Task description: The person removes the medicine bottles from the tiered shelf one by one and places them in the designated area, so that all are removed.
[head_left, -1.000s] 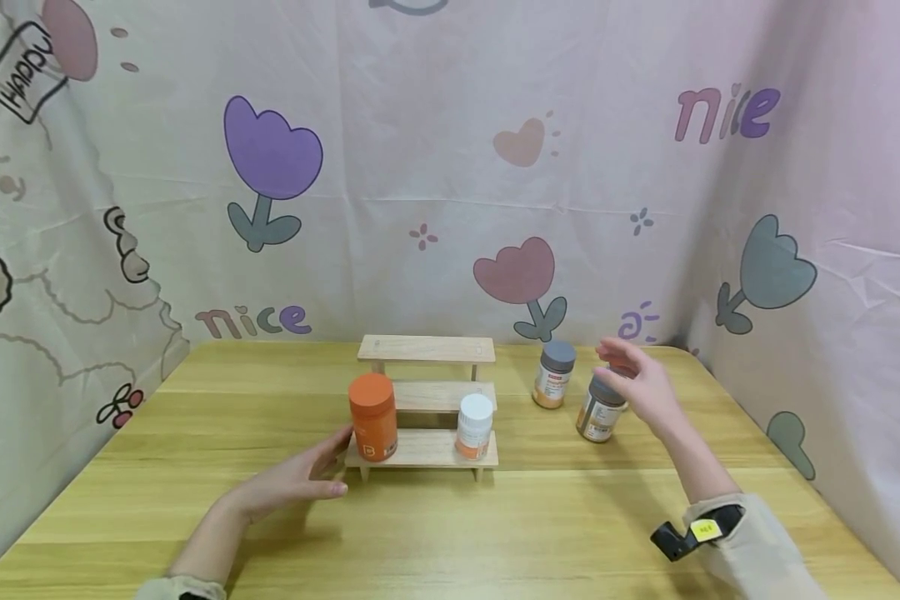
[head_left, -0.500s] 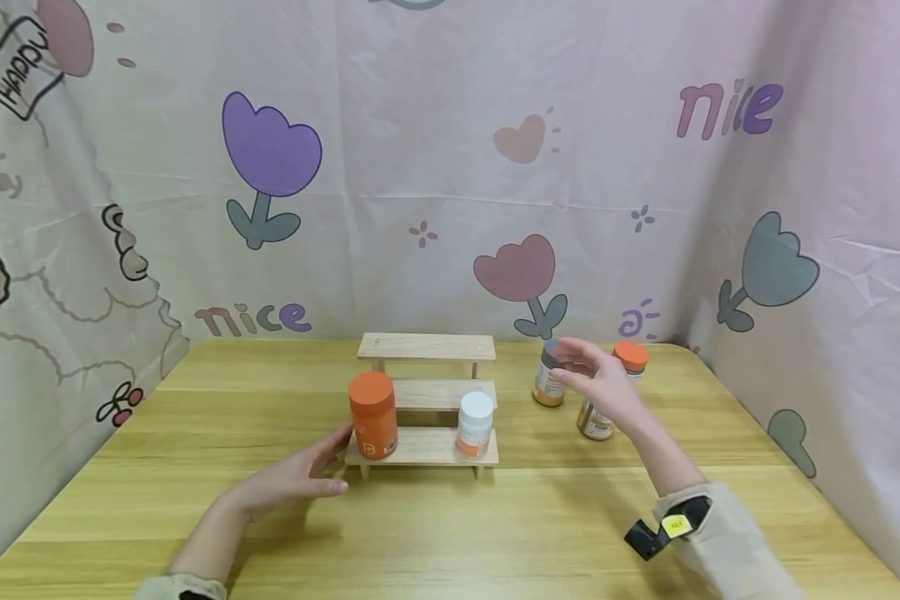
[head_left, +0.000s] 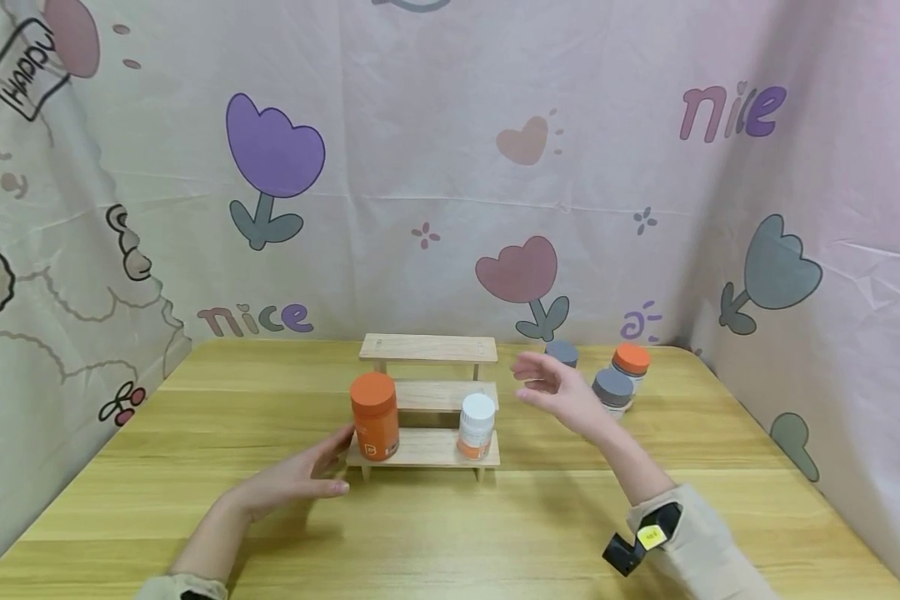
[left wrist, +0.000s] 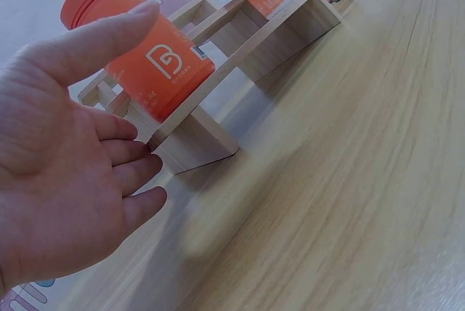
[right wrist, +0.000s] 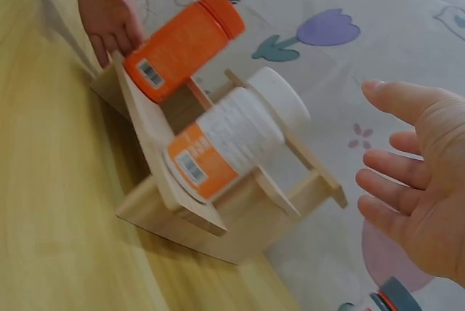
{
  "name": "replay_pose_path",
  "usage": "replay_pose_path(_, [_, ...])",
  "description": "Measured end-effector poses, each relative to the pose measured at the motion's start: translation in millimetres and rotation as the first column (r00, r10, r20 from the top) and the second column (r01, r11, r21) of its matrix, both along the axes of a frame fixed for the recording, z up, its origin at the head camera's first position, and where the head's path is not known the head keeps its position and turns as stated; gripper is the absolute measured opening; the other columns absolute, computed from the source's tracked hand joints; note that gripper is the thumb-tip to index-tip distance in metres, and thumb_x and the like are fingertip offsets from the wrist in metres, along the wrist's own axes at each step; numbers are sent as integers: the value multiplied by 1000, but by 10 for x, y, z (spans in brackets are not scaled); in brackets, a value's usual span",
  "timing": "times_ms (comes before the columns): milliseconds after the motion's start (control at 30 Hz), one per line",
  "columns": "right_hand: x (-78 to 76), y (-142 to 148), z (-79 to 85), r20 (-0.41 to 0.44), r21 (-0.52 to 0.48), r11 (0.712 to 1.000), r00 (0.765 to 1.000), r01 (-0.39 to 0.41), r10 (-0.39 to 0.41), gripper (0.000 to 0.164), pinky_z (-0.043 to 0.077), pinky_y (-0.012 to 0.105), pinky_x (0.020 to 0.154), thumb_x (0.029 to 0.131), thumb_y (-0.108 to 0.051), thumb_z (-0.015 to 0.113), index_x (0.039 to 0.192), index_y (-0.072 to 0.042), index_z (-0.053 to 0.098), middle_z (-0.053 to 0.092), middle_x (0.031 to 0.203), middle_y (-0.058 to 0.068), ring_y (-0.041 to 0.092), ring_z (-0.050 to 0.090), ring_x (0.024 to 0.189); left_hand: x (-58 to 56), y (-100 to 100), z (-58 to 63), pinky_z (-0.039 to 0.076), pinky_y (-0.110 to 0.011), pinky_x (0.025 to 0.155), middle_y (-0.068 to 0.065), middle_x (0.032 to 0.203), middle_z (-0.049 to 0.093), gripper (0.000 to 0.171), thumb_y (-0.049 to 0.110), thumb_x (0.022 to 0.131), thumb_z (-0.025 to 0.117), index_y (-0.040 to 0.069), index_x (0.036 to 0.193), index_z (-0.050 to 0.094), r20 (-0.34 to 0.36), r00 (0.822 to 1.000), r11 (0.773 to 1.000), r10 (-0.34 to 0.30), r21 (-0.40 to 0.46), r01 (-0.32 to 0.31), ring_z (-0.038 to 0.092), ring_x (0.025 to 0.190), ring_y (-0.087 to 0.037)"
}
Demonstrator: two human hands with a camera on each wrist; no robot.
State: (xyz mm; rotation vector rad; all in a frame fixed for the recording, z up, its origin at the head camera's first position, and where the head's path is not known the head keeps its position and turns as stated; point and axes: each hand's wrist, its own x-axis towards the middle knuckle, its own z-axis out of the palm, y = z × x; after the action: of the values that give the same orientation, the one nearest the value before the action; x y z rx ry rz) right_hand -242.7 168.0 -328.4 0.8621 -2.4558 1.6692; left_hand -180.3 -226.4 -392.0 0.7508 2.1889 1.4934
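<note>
A three-step wooden rack (head_left: pixel 429 348) stands mid-table. On its lowest step are an orange supplement bottle (head_left: pixel 376 425) at the left and a smaller white bottle (head_left: pixel 477 427) with an orange-and-white label at the right. My left hand (head_left: pixel 296 482) has its fingers extended at the rack's left end, beside the orange bottle; the left wrist view shows its fingertips right at the step's end. My right hand (head_left: pixel 566 402) hovers to the right of the rack, fingers loosely spread with nothing held. In the right wrist view it faces the white bottle (right wrist: pixel 229 140) across a gap.
Behind my right hand stand two grey-capped bottles, one cap (head_left: pixel 562 352) mostly covered by the hand, the other bottle (head_left: pixel 612 390) further right. An orange-capped bottle (head_left: pixel 632 360) is at the back right. A patterned curtain (head_left: pixel 390 167) borders the wooden table (head_left: pixel 420 542).
My right hand has moved left, from over the grey-capped bottles towards the rack, uncovering the orange-capped bottle. My left hand, the rack and the bottles have stayed put.
</note>
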Motion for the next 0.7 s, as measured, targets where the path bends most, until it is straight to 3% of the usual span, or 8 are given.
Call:
replay_pose_path(433, [70,-238,-100,44,38,992,992,-118,116,57,41,51,96,82,-5,69,132,6,43,55,121,22,35,53,111,6,2,-3,14,-57,106,-27,150,0,83,13,90,56,-2,147,-2,-9,1000,1000,8,-7,-8,8,135,-47])
replay_pose_path(700, [91,-310,-150,19,47,990,991,-135,135,58,43,49,94,81,-6,70,130,9,44,57,120,21,32,55,108,11,7,14,12,-58,107,-27,150,0,83,16,90,57,-1,147,-1,-1,1000,1000,14,-14,-14,6,135,-47])
